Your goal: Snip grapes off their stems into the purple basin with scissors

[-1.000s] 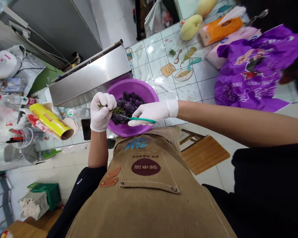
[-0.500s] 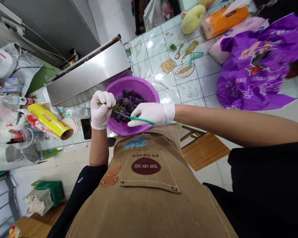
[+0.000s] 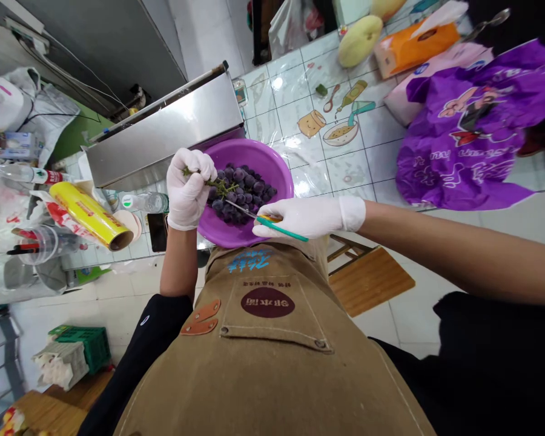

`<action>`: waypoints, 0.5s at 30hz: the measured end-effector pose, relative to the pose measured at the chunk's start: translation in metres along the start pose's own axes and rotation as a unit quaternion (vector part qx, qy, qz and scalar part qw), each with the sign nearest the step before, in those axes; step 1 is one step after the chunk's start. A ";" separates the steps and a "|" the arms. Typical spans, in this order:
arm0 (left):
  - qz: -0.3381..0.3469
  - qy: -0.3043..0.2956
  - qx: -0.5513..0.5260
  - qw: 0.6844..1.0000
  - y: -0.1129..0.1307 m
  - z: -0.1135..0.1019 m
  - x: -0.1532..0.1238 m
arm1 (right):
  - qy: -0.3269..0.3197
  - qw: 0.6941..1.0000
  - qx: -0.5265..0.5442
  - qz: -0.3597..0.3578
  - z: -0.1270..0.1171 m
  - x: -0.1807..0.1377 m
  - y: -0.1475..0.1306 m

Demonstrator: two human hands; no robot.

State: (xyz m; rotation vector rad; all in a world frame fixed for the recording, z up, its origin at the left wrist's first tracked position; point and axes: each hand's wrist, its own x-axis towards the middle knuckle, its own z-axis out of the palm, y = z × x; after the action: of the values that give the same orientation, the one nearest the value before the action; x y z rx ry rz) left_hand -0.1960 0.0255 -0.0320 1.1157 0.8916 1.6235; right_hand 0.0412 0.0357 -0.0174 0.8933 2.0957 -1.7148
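My left hand (image 3: 189,188), in a white glove, is closed on the green stem (image 3: 222,184) of a bunch of grapes at the left rim of a purple basin (image 3: 279,166). Dark purple grapes (image 3: 249,184) lie in the basin, some loose and some around the stem; which are still attached I cannot tell. My right hand (image 3: 306,217), gloved too, grips scissors (image 3: 281,230) with a green handle and a bit of orange. Their thin metal blades point left, with the tips over the grapes near the stem.
A steel box (image 3: 168,124) stands right behind the basin. To the left are a yellow roll (image 3: 91,215), a clear bottle (image 3: 145,201) and a phone (image 3: 157,232). A purple bag (image 3: 472,133), an orange tissue pack (image 3: 415,47) and a yellowish melon (image 3: 360,41) lie right. A wooden stool (image 3: 372,281) stands below.
My right hand has drawn back to the right with the scissors, so the blades sit farther from my left hand. My left hand still holds the stem, slightly higher.
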 end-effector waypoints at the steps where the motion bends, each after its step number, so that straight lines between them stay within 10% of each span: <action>1: 0.004 0.009 0.009 1.000 0.000 0.001 0.001 | 0.008 1.000 0.009 -0.004 0.001 0.000 0.001; 15: 0.063 0.048 0.048 0.996 0.011 0.006 0.001 | 0.038 0.986 0.127 -0.103 0.015 0.027 -0.005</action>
State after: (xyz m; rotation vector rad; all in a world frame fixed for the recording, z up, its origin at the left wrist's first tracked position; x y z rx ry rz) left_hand -0.1938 0.0239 -0.0198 1.1885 0.9890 1.7650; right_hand 0.0150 0.0281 -0.0332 0.8466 2.1133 -2.1228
